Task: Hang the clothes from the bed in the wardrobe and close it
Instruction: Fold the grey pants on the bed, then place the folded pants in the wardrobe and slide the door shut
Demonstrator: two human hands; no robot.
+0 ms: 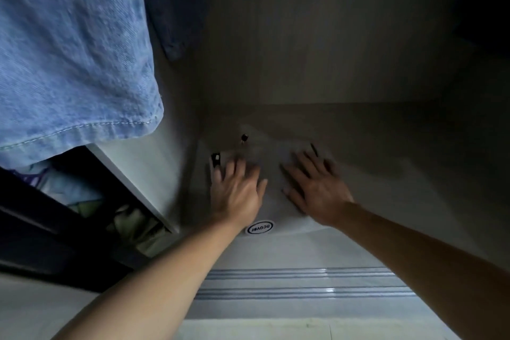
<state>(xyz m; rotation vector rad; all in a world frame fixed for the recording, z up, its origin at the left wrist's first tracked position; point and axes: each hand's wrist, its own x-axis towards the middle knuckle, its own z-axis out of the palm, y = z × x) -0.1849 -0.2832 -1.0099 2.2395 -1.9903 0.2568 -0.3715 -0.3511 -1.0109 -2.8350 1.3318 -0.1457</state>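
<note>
I look down into the open wardrobe point(358, 124). On its floor lies a pale flat package point(271, 174) with a round label point(260, 228) near its front edge. My left hand point(236, 193) lies flat on the package's left part with fingers spread. My right hand point(314, 190) lies on its right part, fingers straight and spread too. Both hands are blurred. A light blue denim garment point(71, 50) hangs at the upper left, with a darker blue garment point(174, 8) behind it.
A white partition wall point(143, 174) stands left of the package, and a dark compartment with folded fabrics point(82, 196) lies beyond it. Sliding-door tracks point(300, 283) run along the wardrobe's front edge. The right side of the wardrobe is dark.
</note>
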